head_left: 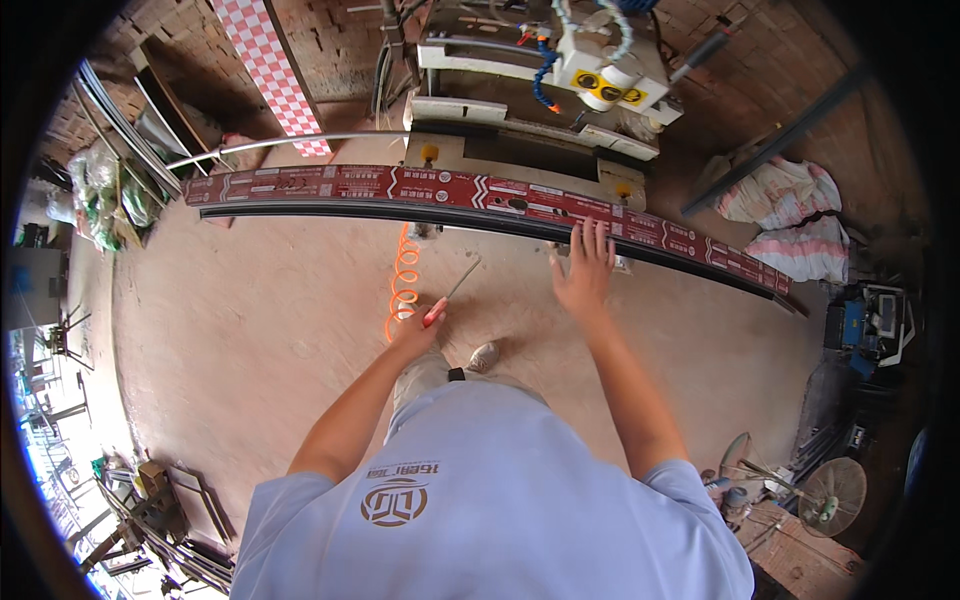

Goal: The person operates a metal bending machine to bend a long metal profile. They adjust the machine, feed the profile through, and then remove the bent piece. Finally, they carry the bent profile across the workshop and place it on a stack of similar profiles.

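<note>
My left hand [415,335] is closed around a red-handled air blow gun [436,312], its long thin nozzle pointing forward and to the right. Beside that hand hangs an orange coiled hose [404,265]. A long, dark metal profile [420,212] with red printed film along its top lies across the machine in front of me. My right hand [588,268] has its fingers spread, the fingertips at the near edge of this profile, right of its middle. Nothing shows in the right hand's grasp.
Behind the profile stands a pale machine with a drilling or milling head [610,85] and a blue coolant hose [545,72]. White sacks [790,215] lie at the right. A fan [832,497] stands at lower right; metal scraps [170,540] are piled at lower left.
</note>
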The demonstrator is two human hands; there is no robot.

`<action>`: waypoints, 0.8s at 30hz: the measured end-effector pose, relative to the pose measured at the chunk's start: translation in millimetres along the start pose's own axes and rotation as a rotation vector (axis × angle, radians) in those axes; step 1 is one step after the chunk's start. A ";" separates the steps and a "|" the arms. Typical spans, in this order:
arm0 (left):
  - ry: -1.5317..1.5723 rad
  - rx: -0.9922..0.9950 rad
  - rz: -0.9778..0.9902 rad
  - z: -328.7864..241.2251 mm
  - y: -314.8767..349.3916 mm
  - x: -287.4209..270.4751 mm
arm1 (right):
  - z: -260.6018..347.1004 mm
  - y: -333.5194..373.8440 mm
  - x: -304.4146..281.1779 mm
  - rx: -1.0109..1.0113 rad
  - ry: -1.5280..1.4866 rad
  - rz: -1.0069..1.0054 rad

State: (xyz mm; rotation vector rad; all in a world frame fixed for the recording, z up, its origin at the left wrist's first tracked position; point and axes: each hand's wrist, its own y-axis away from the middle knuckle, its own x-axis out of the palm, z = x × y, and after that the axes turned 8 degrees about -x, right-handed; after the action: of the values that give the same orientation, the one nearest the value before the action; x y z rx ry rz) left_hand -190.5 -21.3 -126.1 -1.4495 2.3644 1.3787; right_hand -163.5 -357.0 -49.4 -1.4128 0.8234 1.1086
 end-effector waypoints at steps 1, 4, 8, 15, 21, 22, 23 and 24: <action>-0.026 -0.013 -0.030 -11.2 7.1 8.6 | 10.1 24.6 -0.6 0.075 -0.044 0.120; 0.131 0.042 0.054 -35.2 18.0 32.0 | 36.8 82.5 1.0 0.111 -0.459 0.506; 0.147 0.179 0.217 -66.4 16.9 65.5 | 80.0 107.4 3.1 0.168 -1.044 0.306; 0.099 0.389 0.588 -128.7 57.9 93.4 | 75.0 122.9 29.0 0.649 -1.634 0.282; -0.190 0.846 0.281 -153.6 109.1 95.0 | 7.6 127.2 24.0 1.055 -1.785 -0.355; -0.184 0.880 0.227 -151.6 108.9 86.2 | -8.5 122.7 10.1 1.043 -1.705 -0.539; -0.170 0.931 0.160 -146.5 106.6 76.3 | -24.9 117.9 -4.5 0.988 -1.625 -0.713; -0.169 0.883 0.101 -136.5 103.6 65.1 | -43.1 113.1 -18.8 1.036 -1.559 -0.745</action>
State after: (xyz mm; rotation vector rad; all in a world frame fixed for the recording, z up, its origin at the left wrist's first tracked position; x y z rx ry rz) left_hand -250.8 -144.8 -4.9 -0.9145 2.4308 0.3083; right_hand -267.2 -418.5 -71.0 0.2422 -0.3218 0.6506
